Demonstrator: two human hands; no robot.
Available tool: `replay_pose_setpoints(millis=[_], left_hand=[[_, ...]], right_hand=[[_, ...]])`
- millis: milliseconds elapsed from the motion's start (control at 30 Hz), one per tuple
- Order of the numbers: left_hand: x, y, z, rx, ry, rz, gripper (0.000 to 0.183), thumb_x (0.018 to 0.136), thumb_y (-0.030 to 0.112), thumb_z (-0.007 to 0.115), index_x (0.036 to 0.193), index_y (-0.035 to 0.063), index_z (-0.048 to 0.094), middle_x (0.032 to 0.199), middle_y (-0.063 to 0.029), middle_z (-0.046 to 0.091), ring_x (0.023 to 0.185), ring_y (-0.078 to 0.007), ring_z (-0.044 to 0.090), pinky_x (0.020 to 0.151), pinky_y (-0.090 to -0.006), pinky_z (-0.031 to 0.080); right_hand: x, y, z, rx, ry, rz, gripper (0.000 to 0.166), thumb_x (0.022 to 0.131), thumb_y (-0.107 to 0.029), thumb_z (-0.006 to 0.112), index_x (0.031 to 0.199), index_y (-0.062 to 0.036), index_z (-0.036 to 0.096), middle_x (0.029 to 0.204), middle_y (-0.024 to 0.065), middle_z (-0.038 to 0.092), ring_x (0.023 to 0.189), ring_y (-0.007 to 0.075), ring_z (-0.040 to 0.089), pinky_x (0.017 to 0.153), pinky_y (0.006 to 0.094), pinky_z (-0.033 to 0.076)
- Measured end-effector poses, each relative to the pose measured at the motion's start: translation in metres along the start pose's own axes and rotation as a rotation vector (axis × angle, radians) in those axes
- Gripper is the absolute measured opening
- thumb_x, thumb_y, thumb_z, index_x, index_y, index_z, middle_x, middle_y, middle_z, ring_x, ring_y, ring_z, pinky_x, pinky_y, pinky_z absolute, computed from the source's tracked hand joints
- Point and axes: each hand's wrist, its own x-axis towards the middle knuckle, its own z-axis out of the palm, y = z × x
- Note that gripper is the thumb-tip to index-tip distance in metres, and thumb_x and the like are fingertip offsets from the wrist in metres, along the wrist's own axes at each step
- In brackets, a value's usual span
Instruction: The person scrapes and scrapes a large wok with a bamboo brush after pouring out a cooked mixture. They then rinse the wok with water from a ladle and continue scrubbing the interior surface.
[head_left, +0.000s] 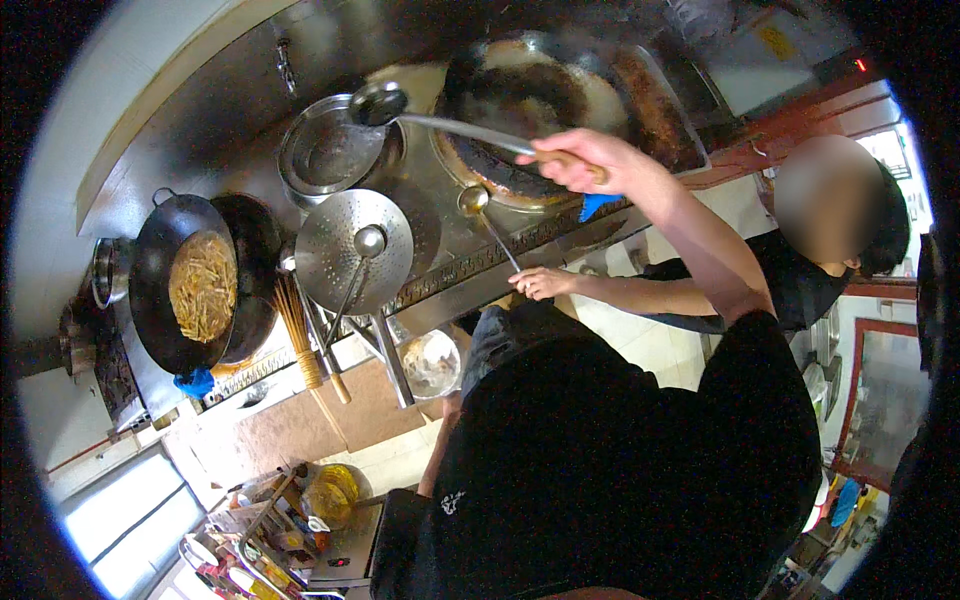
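My right hand (577, 161) is shut on the wooden handle of a long steel ladle (469, 129). The ladle's bowl is over the rim of a round steel pot (334, 150), left of a large blackened wok (525, 97). Only a small part of my left hand (452, 403) shows, beside a bowl with whitish contents (431, 364); its fingers are hidden. A perforated steel strainer (315, 262) lies with a second ladle (369, 241) across it. Further left, a tilted black wok (154, 300) holds cooked strips of food (202, 285) in liquid.
A co-worker's hand (544, 283) holds a small ladle (474, 201) close to my body, at the counter's edge. A bamboo wok brush (304, 352) and long handles project over that edge. A faucet (285, 67) stands behind the pot. Below are a yellow-liquid container (330, 495) and bottles.
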Motion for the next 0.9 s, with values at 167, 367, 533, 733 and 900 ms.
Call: replay_pose_setpoints(millis=[167, 367, 533, 733, 900], left_hand=[[0.003, -0.014, 0.006, -0.185, -0.082, -0.025, 0.033, 0.091, 0.02, 0.058, 0.119, 0.0029, 0.057, 0.103, -0.0096, 0.066, 0.091, -0.021, 0.062, 0.079, -0.035, 0.05], [0.023, -0.022, 0.0, -0.989, -0.432, -0.069, 0.039, 0.09, 0.019, 0.06, 0.126, 0.0058, 0.052, 0.11, -0.0081, 0.063, 0.096, -0.0202, 0.061, 0.081, -0.0337, 0.051], [0.005, -0.003, 0.023, -0.96, -0.227, 0.207, 0.04, 0.093, 0.025, 0.056, 0.127, 0.006, 0.052, 0.113, -0.0076, 0.061, 0.098, -0.0203, 0.059, 0.083, -0.035, 0.05], [-0.023, -0.001, 0.006, -0.269, 0.071, 0.016, 0.03, 0.091, 0.026, 0.055, 0.11, 0.0031, 0.06, 0.099, -0.012, 0.065, 0.087, -0.024, 0.061, 0.076, -0.0384, 0.049], [-0.052, -0.005, 0.009, 0.004, 0.193, -0.099, 0.029, 0.089, 0.027, 0.054, 0.096, 0.0007, 0.066, 0.087, -0.0156, 0.067, 0.077, -0.027, 0.062, 0.069, -0.0413, 0.048]], right_hand=[[-0.06, 0.024, -0.017, 0.027, 0.196, -0.062, 0.032, 0.1, -0.029, 0.049, 0.116, -0.0016, 0.055, 0.067, -0.002, 0.05, 0.04, 0.0009, 0.04, 0.031, 0.0163, 0.03], [-0.098, 0.055, -0.025, -0.553, 0.668, -0.208, 0.037, 0.096, -0.036, 0.056, 0.113, -0.0036, 0.057, 0.069, -0.0022, 0.053, 0.042, 0.0019, 0.041, 0.034, 0.0203, 0.031], [-0.083, 0.073, -0.043, -1.52, 1.102, -0.442, 0.049, 0.093, -0.033, 0.061, 0.128, 0.0003, 0.055, 0.09, 0.0136, 0.069, 0.082, 0.0248, 0.067, 0.072, 0.0359, 0.052], [-0.001, 0.043, -0.004, -1.482, 1.087, -0.473, 0.045, 0.092, -0.033, 0.059, 0.127, -0.005, 0.056, 0.104, 0.0178, 0.068, 0.095, 0.0329, 0.066, 0.082, 0.0414, 0.052], [0.127, 0.023, 0.019, -1.564, 0.866, -0.498, 0.033, 0.089, -0.032, 0.058, 0.112, -0.01, 0.063, 0.097, 0.0151, 0.069, 0.089, 0.0361, 0.065, 0.078, 0.0455, 0.051]])
